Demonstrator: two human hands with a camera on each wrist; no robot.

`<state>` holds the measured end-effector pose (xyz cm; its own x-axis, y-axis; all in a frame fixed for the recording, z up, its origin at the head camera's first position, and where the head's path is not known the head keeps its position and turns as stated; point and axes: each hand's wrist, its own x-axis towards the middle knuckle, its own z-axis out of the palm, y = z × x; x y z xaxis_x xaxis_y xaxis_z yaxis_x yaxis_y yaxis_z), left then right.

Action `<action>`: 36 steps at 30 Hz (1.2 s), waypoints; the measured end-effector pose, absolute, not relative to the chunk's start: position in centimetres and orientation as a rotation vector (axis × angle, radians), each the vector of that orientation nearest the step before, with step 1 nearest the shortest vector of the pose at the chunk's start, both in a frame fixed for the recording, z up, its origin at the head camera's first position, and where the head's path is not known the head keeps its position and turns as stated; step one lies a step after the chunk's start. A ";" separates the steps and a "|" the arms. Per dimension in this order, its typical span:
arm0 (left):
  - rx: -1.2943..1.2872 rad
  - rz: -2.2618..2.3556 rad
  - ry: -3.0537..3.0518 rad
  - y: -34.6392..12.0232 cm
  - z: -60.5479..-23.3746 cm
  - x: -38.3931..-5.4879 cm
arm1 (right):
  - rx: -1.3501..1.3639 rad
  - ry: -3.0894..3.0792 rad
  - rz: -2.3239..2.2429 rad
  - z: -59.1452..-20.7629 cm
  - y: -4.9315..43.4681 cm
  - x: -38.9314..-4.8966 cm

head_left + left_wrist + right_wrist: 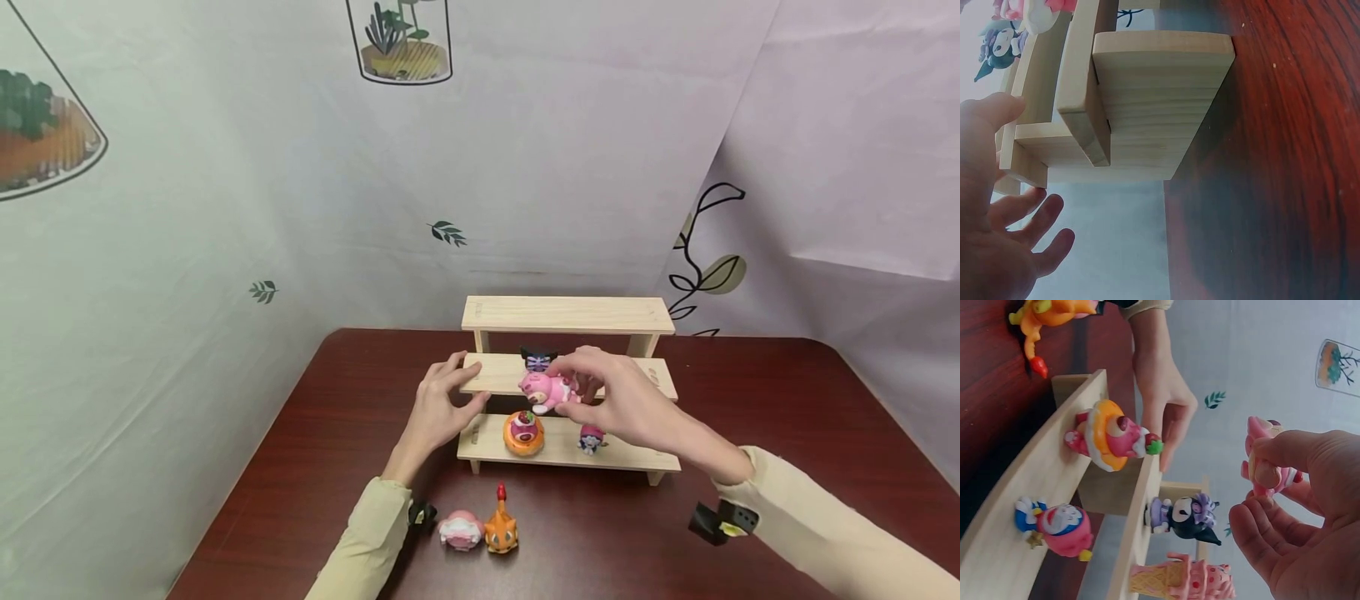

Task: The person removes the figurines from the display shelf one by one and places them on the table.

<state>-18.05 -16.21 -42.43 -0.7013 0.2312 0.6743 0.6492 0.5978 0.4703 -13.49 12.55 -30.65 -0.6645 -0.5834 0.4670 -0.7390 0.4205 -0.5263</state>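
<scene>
My right hand (626, 400) holds a pink bear figurine (551, 388) between thumb and fingers, in front of the middle tier of a three-tier wooden display shelf (495, 375). At that tier's left end, my left hand (435, 404) grips the board, thumb on one edge and fingers on the other. A black-and-purple figurine (1182, 515) stands on the middle tier beside a pink ice-cream-cone figurine (1182, 579), which my right hand hides in the head view. On the lowest tier are a pink figurine in an orange ring (523, 433) and a pink-and-blue figurine (591, 438).
On the dark red table (300, 475) before the shelf sit a pink-and-white figurine (461, 531) and an orange figurine with a red-tipped tail (501, 529), close to my left forearm. A pale printed cloth (562, 167) hangs behind the table.
</scene>
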 end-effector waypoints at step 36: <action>-0.670 -0.997 -2.285 -16.1 -42.4 -18.1 | 1.188 -2.344 1.187 -35.9 13.9 -9.5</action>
